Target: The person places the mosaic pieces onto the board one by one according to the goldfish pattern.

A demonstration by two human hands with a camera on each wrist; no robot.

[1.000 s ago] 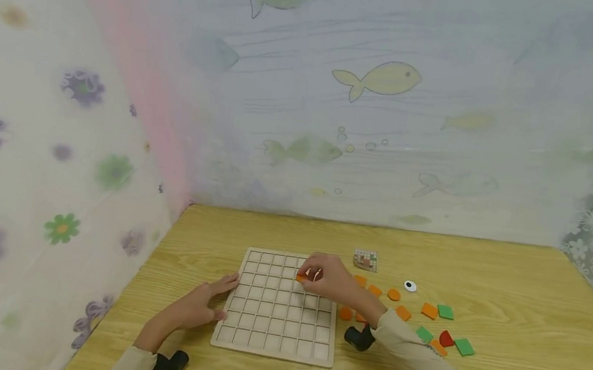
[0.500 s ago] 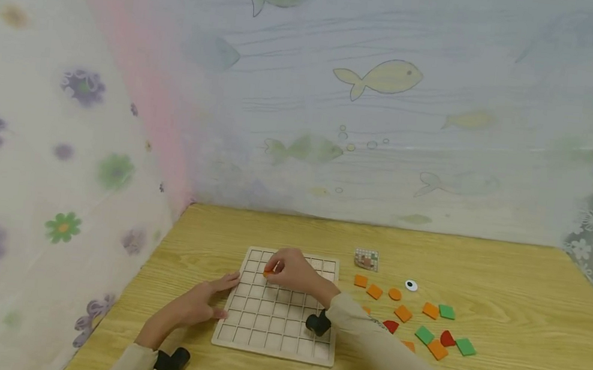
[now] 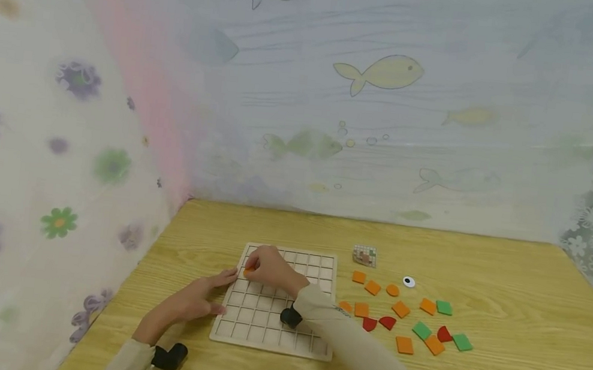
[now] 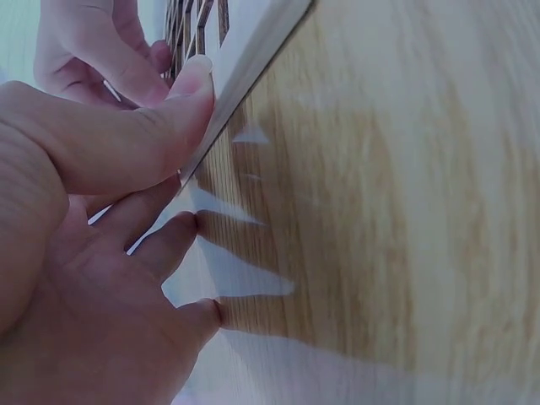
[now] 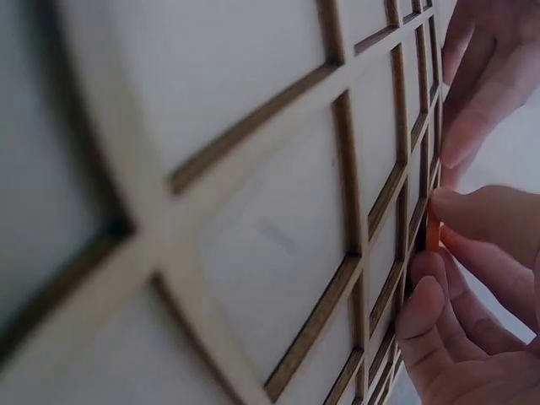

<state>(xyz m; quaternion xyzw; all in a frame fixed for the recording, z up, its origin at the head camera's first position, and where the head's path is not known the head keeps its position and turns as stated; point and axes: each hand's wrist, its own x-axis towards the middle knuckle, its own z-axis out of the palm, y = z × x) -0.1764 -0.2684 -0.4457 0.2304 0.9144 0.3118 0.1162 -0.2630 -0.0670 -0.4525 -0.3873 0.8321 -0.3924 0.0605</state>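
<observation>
A wooden grid board with square recesses lies on the table. My right hand is over the far left part of the board and pinches a small orange tile between thumb and fingers. In the right wrist view that orange tile shows edge-on, right at the recesses; the fingers hide most of its outline. Along the board's left edge rests my left hand, fingers extended. The left wrist view has its thumb on the rim and the other fingertips at the tabletop.
Right of the board lie loose orange squares, green tiles, red quarter-round pieces and an orange disc. A white eye piece and a small gridded picture card are farther back. Printed fabric walls stand behind and left.
My right hand has moved left across the board with the orange tile, from the right part to the left columns. The left hand stays at the board's left edge.
</observation>
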